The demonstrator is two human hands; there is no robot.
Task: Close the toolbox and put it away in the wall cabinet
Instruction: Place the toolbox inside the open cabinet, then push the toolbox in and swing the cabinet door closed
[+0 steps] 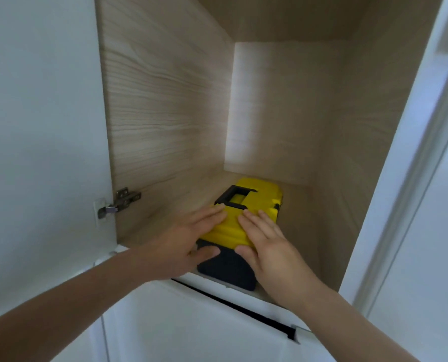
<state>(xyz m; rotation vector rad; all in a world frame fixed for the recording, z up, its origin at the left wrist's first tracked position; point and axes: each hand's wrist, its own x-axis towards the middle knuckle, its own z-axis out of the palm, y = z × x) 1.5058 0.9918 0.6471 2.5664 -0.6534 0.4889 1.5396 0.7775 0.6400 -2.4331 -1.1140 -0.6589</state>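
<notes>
Inside the open wall cabinet [165, 105], the closed yellow-lidded toolbox [254, 205] sits on the cabinet floor, its dark near end at the front edge. Both hands lie flat on it, fingers spread, gripping nothing: left hand [189, 244], right hand [267, 246]. They hide part of the lid; the latches cannot be made out.

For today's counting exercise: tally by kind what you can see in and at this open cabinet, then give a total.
Toolbox: 1
Hands (left hand, right hand): 2
Cabinet hinge: 1
Cabinet door: 1
Total: 5
</notes>
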